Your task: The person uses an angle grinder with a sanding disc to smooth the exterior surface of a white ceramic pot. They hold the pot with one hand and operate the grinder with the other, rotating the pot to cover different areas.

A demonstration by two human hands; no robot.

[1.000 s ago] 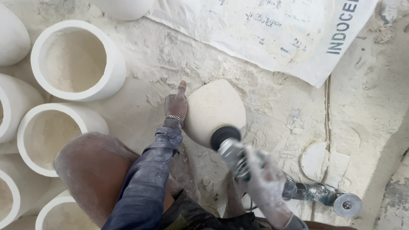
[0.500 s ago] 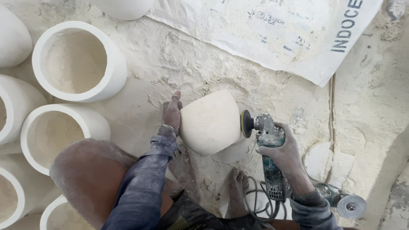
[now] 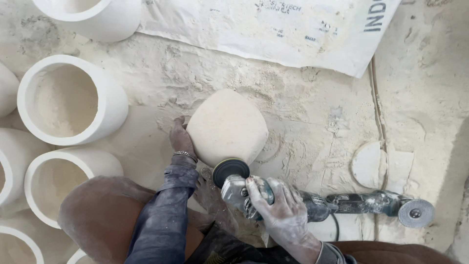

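Observation:
A rounded white stone pot (image 3: 227, 124) lies on its side on the dusty floor in front of me. My left hand (image 3: 180, 139) presses against its left flank and steadies it; a metal bangle circles that wrist. My right hand (image 3: 276, 208), coated in white dust, grips an angle grinder (image 3: 244, 188) whose dark disc (image 3: 230, 171) meets the pot's near edge. My bare foot (image 3: 215, 200) rests just below the pot.
Several finished white pots (image 3: 73, 100) stand open-mouthed along the left. A second grinder (image 3: 376, 204) with a round pad lies at right, near a flat white disc (image 3: 367, 165). A printed white sack (image 3: 273, 29) covers the far floor. A cable (image 3: 377, 107) runs down the right.
The grinder has swung from the pot's right side round to its near edge. The pot has tilted under my left hand. The camera has moved closer.

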